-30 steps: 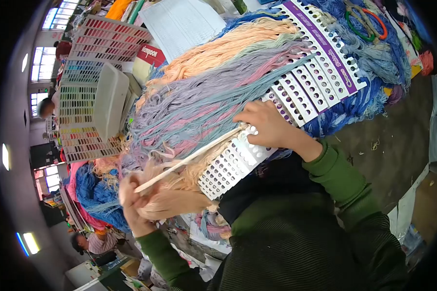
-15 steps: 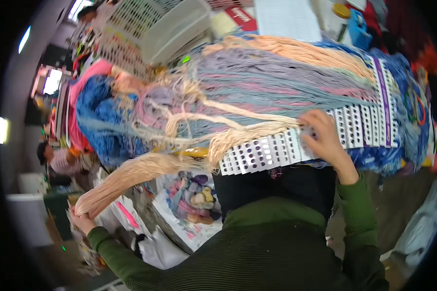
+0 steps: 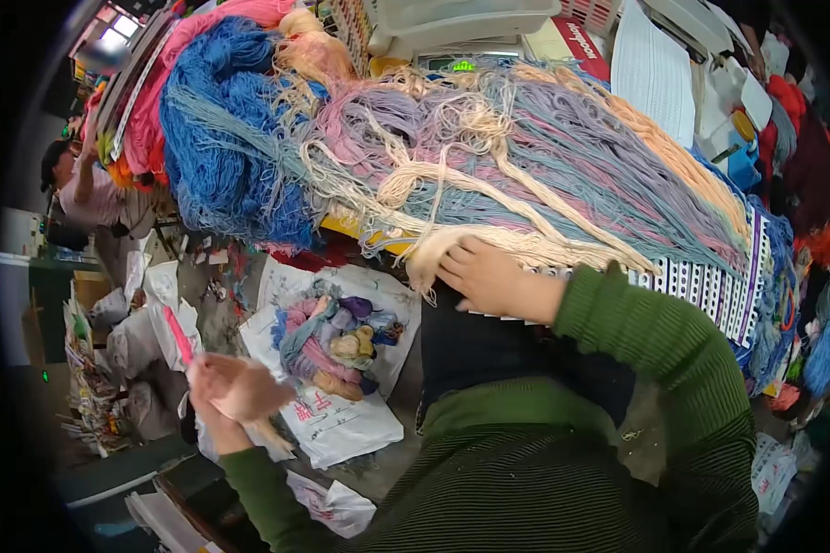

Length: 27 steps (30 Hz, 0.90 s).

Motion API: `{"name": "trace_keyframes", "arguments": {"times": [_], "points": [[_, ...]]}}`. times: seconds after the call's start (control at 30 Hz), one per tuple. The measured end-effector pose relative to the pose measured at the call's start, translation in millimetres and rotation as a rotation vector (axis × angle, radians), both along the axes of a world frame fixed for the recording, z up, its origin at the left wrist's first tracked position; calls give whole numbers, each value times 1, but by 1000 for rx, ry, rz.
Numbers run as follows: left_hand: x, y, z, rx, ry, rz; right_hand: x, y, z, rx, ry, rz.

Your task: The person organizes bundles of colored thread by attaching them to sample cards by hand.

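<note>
My left hand (image 3: 214, 410), smeared by motion, is low at the left, closed round a pale peach yarn bundle (image 3: 249, 392) that is bunched at the palm. My right hand (image 3: 489, 276) is at the near edge of the table, its fingers curled on the end of the cream yarn (image 3: 433, 249). Long strands of cream, lilac, teal and pink yarn (image 3: 563, 157) stretch across the table. White cards with rows of dark holes (image 3: 701, 286) lie along the near right edge, partly under the yarn and my right forearm.
Blue yarn (image 3: 217, 138) is heaped at the table's left end. Small coloured skeins (image 3: 327, 341) lie on white sacking (image 3: 392, 295) on the floor. A clear plastic bin (image 3: 461, 23) and a paper sheet (image 3: 653, 74) are at the back. Another person (image 3: 88, 189) is at the far left.
My left hand has moved right, and the long stretched peach bundle is now gathered at it. My right hand has moved left from the cards to the cream yarn's end. The view has shifted.
</note>
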State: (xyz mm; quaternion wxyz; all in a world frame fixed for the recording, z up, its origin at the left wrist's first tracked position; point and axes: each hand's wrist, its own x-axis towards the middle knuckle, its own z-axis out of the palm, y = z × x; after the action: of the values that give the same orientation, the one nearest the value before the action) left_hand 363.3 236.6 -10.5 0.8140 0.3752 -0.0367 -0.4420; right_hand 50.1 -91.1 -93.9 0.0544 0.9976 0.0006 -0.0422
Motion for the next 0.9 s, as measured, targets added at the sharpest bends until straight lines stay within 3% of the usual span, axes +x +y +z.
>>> {"name": "trace_keyframes", "arguments": {"times": [0.1,0.17,0.23,0.3,0.4,0.53,0.63,0.7,0.77,0.83,0.9], "points": [[-45,-12,-15,-22,120,-120,59,-18,12,30,-169,-53],[-71,-26,-18,-99,201,-210,104,-39,47,68,-250,-281],[-91,-44,-13,-163,307,-251,121,-68,91,128,-388,-360],[-101,-66,-16,-286,389,-355,123,-95,117,151,-225,-486],[-124,-100,-16,-430,469,-354,75,-114,140,333,-192,-478],[-159,-179,0,-673,517,-690,-55,-121,123,519,-519,-475],[-204,-233,39,-349,155,-804,-166,-103,108,665,-711,-692],[-240,-267,43,-194,-551,-831,-226,-81,97,646,-790,-876],[-286,-300,55,-96,-989,-968,-261,-58,85,648,-840,-981],[-336,-325,64,-132,-1314,-1023,-281,-37,72,666,-870,-1002],[-368,-351,28,-331,-1883,-922,-286,-24,54,583,-830,-989]]}}
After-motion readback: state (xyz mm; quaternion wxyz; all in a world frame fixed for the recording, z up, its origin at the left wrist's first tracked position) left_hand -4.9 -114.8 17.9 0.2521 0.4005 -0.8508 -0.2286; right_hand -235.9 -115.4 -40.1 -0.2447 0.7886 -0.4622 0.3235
